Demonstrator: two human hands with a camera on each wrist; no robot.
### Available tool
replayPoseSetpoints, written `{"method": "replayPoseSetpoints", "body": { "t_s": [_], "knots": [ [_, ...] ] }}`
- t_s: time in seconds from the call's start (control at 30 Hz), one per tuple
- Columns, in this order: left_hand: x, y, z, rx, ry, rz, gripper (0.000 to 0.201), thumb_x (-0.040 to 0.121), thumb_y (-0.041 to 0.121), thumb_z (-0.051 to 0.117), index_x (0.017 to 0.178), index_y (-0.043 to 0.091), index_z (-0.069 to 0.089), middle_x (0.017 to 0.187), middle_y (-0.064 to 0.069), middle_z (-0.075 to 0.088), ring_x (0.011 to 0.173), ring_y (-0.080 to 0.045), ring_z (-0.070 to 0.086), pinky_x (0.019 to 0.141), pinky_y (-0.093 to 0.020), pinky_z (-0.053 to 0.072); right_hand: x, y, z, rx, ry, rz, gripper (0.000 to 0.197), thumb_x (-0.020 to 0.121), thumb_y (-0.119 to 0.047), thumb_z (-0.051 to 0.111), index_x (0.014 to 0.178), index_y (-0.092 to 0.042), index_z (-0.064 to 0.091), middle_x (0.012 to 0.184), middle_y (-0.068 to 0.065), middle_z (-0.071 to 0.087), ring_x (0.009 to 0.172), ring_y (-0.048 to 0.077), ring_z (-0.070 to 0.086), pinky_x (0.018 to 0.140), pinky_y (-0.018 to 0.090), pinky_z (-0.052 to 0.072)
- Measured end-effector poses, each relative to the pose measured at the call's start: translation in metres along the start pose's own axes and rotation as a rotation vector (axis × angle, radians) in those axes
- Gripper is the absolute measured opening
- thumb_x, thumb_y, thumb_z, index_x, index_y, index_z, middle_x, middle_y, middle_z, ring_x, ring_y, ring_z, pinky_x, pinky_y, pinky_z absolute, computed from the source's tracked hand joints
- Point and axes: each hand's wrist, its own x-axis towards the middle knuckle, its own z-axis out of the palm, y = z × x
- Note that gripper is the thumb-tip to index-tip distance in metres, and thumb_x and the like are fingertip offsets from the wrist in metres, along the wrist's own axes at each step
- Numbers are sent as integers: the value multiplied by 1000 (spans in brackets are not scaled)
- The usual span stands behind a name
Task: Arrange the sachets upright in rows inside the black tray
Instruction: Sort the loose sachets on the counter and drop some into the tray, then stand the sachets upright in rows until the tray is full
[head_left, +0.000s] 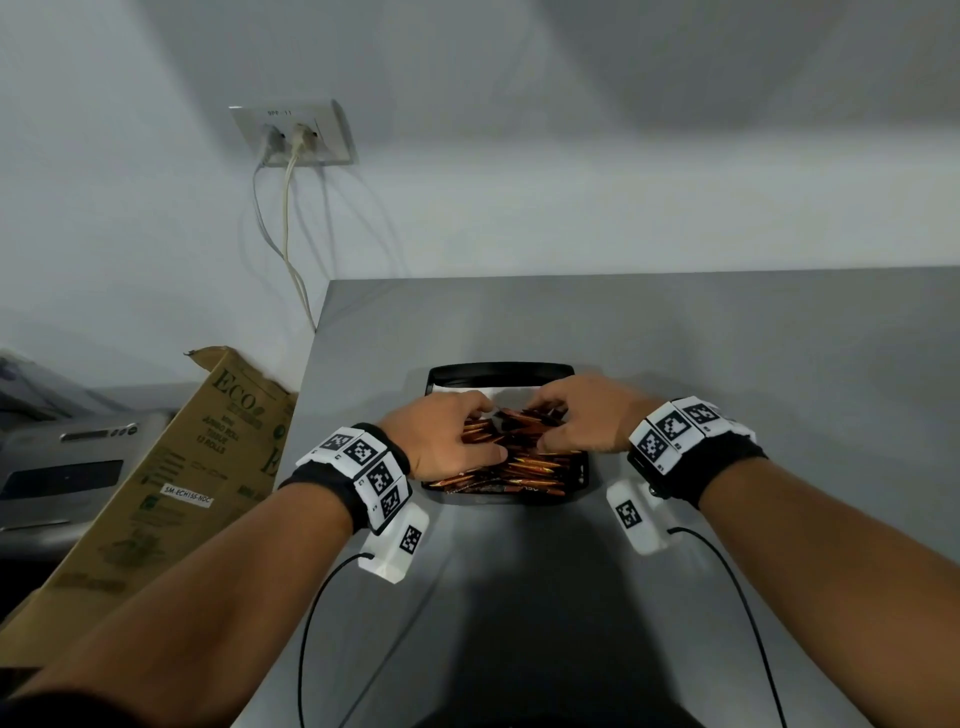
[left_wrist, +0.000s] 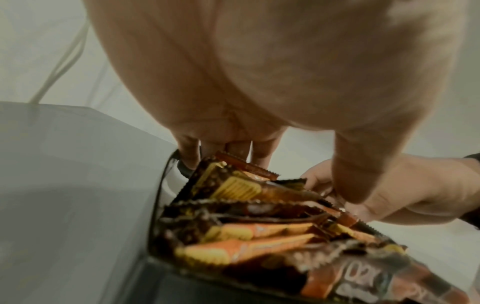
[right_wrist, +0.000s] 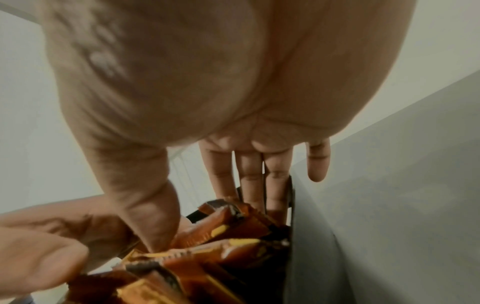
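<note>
A black tray (head_left: 498, 370) sits on the grey table and holds several orange-brown sachets (head_left: 535, 465) standing on edge in its near part. Both hands are inside it. My left hand (head_left: 488, 431) grips the left end of a bunch of sachets (left_wrist: 239, 189), its fingers (left_wrist: 262, 154) behind the bunch and its thumb in front. My right hand (head_left: 545, 426) pinches the right end of the sachets (right_wrist: 233, 226), its fingers (right_wrist: 275, 181) along the tray wall (right_wrist: 291, 195) and its thumb pressing the front. The hands hide the middle of the row.
White paper (head_left: 467, 389) lines the tray's far end. A brown cardboard box (head_left: 208, 467) leans against the table's left edge, with a grey appliance (head_left: 62, 467) beyond it. A wall socket (head_left: 293, 135) with two cables hangs behind. Bare table (head_left: 779, 364) lies to the right.
</note>
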Motion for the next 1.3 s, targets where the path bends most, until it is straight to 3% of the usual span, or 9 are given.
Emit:
{"method": "replayPoseSetpoints", "body": {
  "t_s": [0.27,0.4,0.53,0.67,0.8,0.97,1.07,1.17,1.3],
  "knots": [
    [2,2,5,-16,33,-8,64,84,62,62,137,27,51,122,5,67,105,-14,63,94,-36,54,0,-4,-5,-162,23,-25,50,82,-46,73,128,-30,60,113,-5,66,102,17,61,89,32,49],
    [4,0,7,-25,31,-21,62,82,64,61,133,30,53,118,8,67,102,-12,64,91,-35,54,9,-9,-5,-279,49,-41,46,82,-50,69,123,-30,62,109,-4,67,98,19,62,90,37,51],
    [2,0,5,-41,47,-30,30,86,54,66,110,40,54,102,14,62,93,-8,60,81,-25,47,16,-12,-1,-391,80,-52,27,85,-48,58,106,-31,61,92,-8,66,88,16,60,101,43,37],
    [0,4,5,-18,33,-7,22,87,52,65,104,47,51,101,15,62,92,-8,61,83,-27,50,20,-16,4,-523,114,-56,19,86,-49,56,92,-31,53,83,-10,61,81,15,58,98,43,32],
    [3,0,7,-16,34,5,45,80,65,57,116,39,61,109,14,67,96,-8,64,88,-34,55,26,-22,11,-558,129,-46,11,90,-40,56,93,-30,55,83,-9,63,82,16,60,94,43,30],
    [1,1,5,5,53,-20,48,80,68,58,115,35,60,106,14,66,95,-9,62,85,-31,52,25,-18,12,-526,243,-48,8,92,-25,53,85,-29,53,77,-8,61,74,16,57,91,41,32],
    [0,5,3,17,56,-33,42,84,64,61,113,33,59,102,13,64,94,-11,62,81,-29,49,17,-17,6,-474,289,-40,4,92,-28,52,92,-28,55,79,-7,62,74,18,58,92,42,34],
    [-3,7,1,-46,93,-25,44,85,64,61,114,32,59,108,11,64,104,-14,63,86,-30,49,-1,-17,-2,-347,362,-45,11,95,-35,51,99,-28,59,85,-6,66,79,20,61,93,41,39],
    [-11,11,-8,-245,248,-19,74,85,61,65,144,22,45,141,1,56,128,-15,53,107,-40,46,-33,-15,-15,56,527,-71,13,95,-31,59,100,-21,64,84,-4,67,75,17,63,65,28,46]
  ]
}}
